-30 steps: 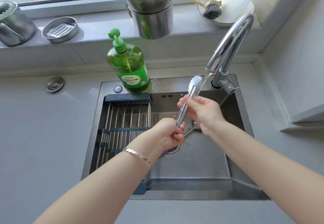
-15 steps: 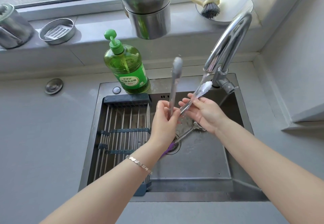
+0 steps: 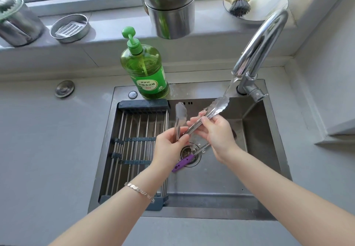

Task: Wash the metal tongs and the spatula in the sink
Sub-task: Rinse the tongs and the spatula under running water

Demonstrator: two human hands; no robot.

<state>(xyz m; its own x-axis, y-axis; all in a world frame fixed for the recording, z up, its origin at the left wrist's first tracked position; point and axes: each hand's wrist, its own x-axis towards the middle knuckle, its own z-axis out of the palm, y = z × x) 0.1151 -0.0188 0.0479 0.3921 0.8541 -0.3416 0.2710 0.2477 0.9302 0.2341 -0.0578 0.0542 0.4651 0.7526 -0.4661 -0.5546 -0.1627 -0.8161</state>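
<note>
Fingers of left hand [image 3: 170,145] pinched on 1 arm of metal tongs [image 3: 218,106]; fingers of right hand [image 3: 219,136] clamped on the other arm, tip under faucet [image 3: 263,40] stream above sink [image 3: 221,188]. Judged stiff, light, wet-slick steel: hold mid-arm. Spatula [image 3: 183,164] lies across drain [image 3: 186,152]; purple handle likely best grip.

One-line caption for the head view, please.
Left hand and right hand hold the metal tongs apart, one tip under the faucet stream; the spatula lies in the sink.
</note>
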